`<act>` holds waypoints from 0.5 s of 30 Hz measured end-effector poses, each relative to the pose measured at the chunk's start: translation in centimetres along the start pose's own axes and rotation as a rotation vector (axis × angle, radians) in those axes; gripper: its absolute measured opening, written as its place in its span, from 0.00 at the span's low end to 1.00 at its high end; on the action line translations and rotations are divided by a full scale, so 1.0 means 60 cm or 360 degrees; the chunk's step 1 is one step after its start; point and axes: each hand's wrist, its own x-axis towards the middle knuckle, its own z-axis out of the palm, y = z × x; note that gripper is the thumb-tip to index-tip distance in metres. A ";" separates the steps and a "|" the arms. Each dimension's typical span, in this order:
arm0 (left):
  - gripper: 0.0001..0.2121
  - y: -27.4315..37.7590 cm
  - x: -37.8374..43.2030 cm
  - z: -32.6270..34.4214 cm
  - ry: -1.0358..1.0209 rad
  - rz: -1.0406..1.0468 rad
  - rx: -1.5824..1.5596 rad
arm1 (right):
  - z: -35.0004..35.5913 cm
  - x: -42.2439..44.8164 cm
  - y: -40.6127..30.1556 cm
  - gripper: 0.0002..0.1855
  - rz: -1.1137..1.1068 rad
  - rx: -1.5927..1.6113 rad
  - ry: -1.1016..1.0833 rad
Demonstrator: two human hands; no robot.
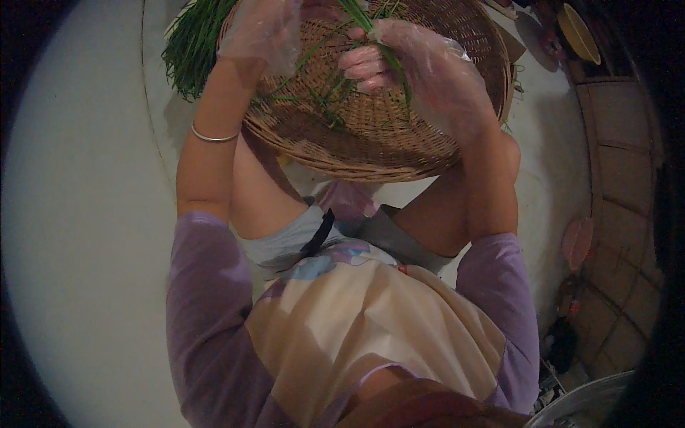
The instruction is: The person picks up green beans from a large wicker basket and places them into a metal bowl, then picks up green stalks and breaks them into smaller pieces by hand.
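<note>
My right hand [398,64], in a clear plastic glove, has its fingers curled round a few green chive-like stalks [364,18] above a round wicker basket [369,152]. My left hand [265,32], also in a clear plastic glove, is over the basket's left side. Its fingertips run into the top edge of the picture, so its grip cannot be made out. Loose green blades [334,109] lie scattered in the basket. A thick bunch of chive-like greens [195,51] rests at the basket's left, beside my left wrist. The basket is between my knees.
Pale floor [91,187] surrounds me, with brown tiles [621,171] on the right. A yellow basin-like object [579,35] is at the upper right, a pink oval object [578,243] lower down. A metal vessel's rim [583,393] shows at bottom right.
</note>
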 end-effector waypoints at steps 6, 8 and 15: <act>0.16 -0.010 0.017 -0.039 -0.0208 0.1064 0.1588 | 0.019 0.007 0.004 0.13 0.0046 -0.0028 0.0222; 0.17 -0.006 0.016 -0.030 -0.0137 0.0496 0.1267 | 0.012 0.012 0.010 0.12 0.0033 -0.0150 0.0290; 0.18 0.005 0.008 -0.017 -0.0046 0.0134 0.0792 | -0.004 0.024 0.019 0.12 -0.0009 -0.0313 0.0269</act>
